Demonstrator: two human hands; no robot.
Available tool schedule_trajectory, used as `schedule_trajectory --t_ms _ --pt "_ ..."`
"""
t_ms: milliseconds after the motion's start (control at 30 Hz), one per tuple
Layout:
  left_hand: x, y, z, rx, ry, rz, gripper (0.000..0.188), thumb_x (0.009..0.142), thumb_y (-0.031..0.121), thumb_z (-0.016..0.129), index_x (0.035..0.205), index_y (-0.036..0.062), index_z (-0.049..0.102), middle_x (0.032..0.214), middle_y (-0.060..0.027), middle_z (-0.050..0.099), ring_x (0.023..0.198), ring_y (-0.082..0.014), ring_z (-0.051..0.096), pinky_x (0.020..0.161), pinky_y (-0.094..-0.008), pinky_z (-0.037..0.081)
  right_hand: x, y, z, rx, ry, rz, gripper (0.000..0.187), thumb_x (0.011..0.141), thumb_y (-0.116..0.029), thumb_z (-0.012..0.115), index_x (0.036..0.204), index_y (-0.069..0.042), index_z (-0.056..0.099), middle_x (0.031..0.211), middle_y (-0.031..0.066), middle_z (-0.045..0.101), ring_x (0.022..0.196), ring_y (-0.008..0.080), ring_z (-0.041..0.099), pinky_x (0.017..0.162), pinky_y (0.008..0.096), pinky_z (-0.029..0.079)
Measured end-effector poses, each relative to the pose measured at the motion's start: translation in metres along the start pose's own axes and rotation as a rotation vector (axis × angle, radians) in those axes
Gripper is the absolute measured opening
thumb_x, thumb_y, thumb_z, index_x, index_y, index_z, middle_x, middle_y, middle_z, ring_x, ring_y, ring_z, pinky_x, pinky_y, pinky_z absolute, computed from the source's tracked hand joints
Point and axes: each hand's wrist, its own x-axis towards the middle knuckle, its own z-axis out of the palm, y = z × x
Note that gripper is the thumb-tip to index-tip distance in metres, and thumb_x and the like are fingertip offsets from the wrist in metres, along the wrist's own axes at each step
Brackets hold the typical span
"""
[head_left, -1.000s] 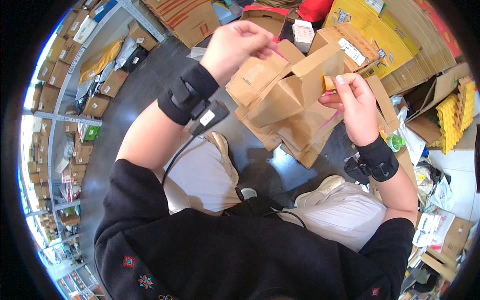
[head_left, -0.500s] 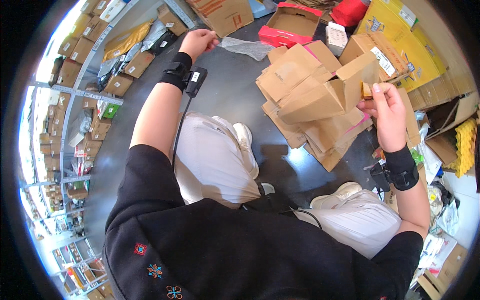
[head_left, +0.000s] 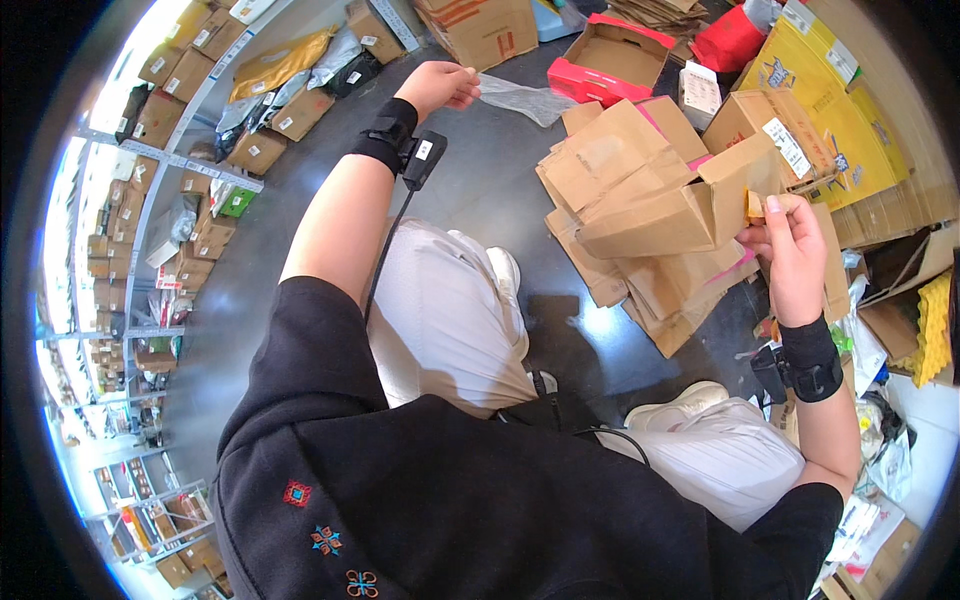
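Observation:
My left hand [head_left: 445, 88] reaches to the far side, fingers pinched at the end of a strip of clear plastic film [head_left: 522, 100]. The film trails off to the right just above the floor or on it; I cannot tell which. On the right, my right hand [head_left: 795, 255] grips the edge of an unfolded brown cardboard box [head_left: 660, 228], thumb on top. A small yellow-orange piece [head_left: 754, 206], perhaps tape, shows by the thumb. The box lies over a pile of flattened cardboard [head_left: 665, 310], with pink edges peeping out.
A red open box [head_left: 590, 82] and a small white box [head_left: 699, 92] stand beyond the pile. Yellow cartons [head_left: 850, 150] rise at the far right. Shelves of parcels [head_left: 160, 160] line the left. My shoes [head_left: 690, 400] rest on the dark floor [head_left: 440, 180].
The whole view has shifted, so things sit farther right. My left hand has moved slightly right with the film's end. My right hand keeps its grip on the cardboard box.

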Motion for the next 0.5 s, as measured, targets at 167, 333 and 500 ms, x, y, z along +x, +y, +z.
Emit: schedule_trajectory --t_ms 167,333,500 --pt "0.003 0.0 0.001 0.066 0.06 0.05 0.026 0.098 0.025 0.064 0.098 -0.001 0.07 0.089 -0.0055 0.071 0.077 -0.0119 0.064 0.072 -0.0274 0.055 -0.002 -0.001 0.0 -0.006 -0.017 0.007 0.016 0.104 -0.024 0.056 0.101 -0.009 0.056 0.089 0.0016 0.062 0.076 0.0095 0.065 0.072 0.0257 0.054" --pt "0.008 -0.011 -0.006 0.18 0.111 0.077 0.023 0.093 0.022 0.072 0.09 -0.0004 0.071 0.081 -0.0039 0.069 0.071 -0.011 0.063 0.066 -0.0264 0.054 -0.001 0.001 -0.002 -0.023 -0.006 0.0 0.02 0.104 -0.022 0.056 0.102 -0.003 0.058 0.095 0.0065 0.065 0.077 0.0125 0.067 0.073 0.0269 0.058" --pt "0.011 -0.018 -0.012 0.396 0.238 0.057 0.024 0.091 0.024 0.075 0.089 -0.0006 0.072 0.077 -0.0029 0.069 0.066 -0.0111 0.062 0.062 -0.0272 0.054 -0.001 0.001 -0.001 -0.017 -0.017 -0.002 0.02 0.104 -0.023 0.056 0.102 -0.003 0.057 0.094 0.0063 0.065 0.077 0.0128 0.067 0.073 0.0267 0.057"
